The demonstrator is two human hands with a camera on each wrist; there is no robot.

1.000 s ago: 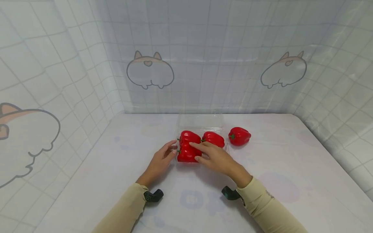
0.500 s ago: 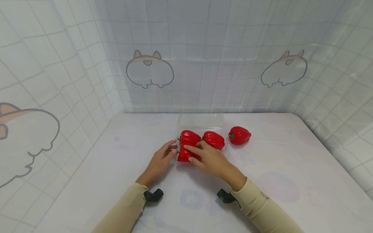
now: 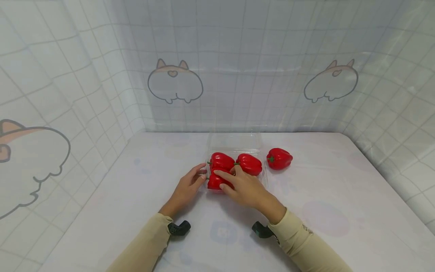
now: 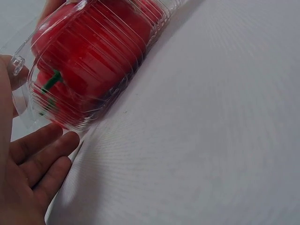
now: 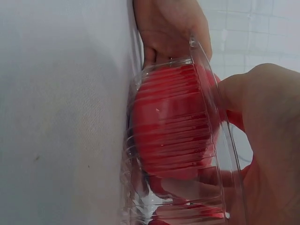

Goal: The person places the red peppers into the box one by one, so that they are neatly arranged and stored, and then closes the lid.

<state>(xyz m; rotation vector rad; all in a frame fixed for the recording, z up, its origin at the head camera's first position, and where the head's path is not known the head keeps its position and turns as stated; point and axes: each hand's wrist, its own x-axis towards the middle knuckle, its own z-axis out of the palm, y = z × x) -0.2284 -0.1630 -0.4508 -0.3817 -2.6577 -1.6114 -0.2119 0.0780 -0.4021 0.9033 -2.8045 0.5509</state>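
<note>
In the head view a clear plastic clamshell box (image 3: 265, 177) stands in mid-table with its lid (image 3: 234, 141) folded back. Red bell peppers with green stems lie inside: one at the back left (image 3: 221, 160), another at the back right (image 3: 249, 164). My right hand (image 3: 246, 187) reaches into the box and grips the front-left bell pepper (image 3: 215, 182), thumb on its near side. Through the ribbed plastic, the right wrist view shows this pepper (image 5: 171, 122) and fingers beyond it. My left hand (image 3: 187, 185) rests at the box's left side, fingers extended in the left wrist view.
One more red bell pepper (image 3: 279, 158) lies on the table to the right of the box. A pale patterned cloth (image 3: 163, 151) covers the table. Gridded white sheeting (image 3: 234, 75) with cartoon animals closes off the back and both sides.
My right hand has shifted slightly left and closed around the front-left bell pepper, which sits about where it was. My left hand stays at the box's left side.
</note>
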